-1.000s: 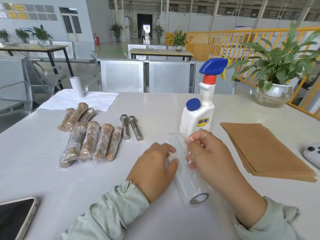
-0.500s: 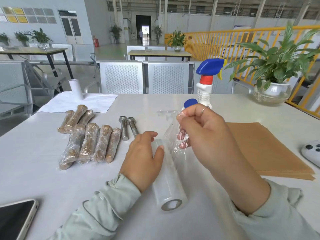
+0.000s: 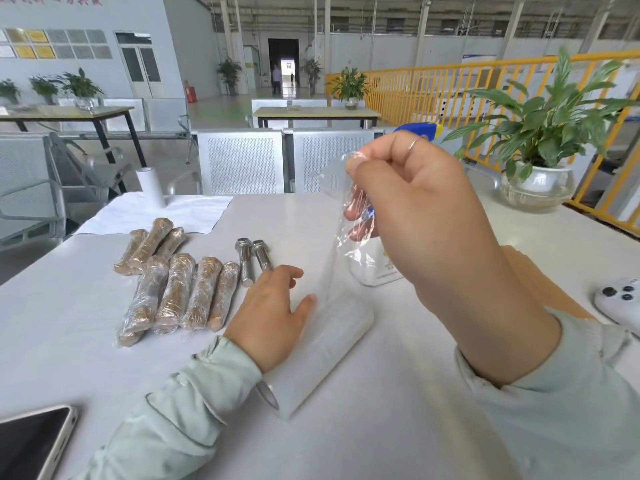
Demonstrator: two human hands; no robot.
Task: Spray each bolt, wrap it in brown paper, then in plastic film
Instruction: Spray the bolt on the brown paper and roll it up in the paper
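Observation:
A roll of clear plastic film (image 3: 322,348) lies on the white table, end towards me. My left hand (image 3: 273,313) rests on its left side and steadies it, thumb against the roll. My right hand (image 3: 415,216) is raised above the table and pinches the film's free end (image 3: 343,209), which stretches up from the roll. Two bare steel bolts (image 3: 251,259) lie side by side just beyond my left hand. Several wrapped bolts (image 3: 180,289) lie in rows to the left. The spray bottle (image 3: 374,268) stands mostly hidden behind my right hand. Brown paper sheets (image 3: 540,275) lie right of it.
A black phone (image 3: 31,441) lies at the near left corner. A white cloth (image 3: 156,213) with a small white roll (image 3: 150,187) lies at the far left. A white controller (image 3: 620,299) sits at the right edge. A potted plant (image 3: 540,161) stands at the far right.
My right hand has lifted the film's end well above the table, unrolling more film. The roll has shifted left and nearer, with my left hand staying on it.

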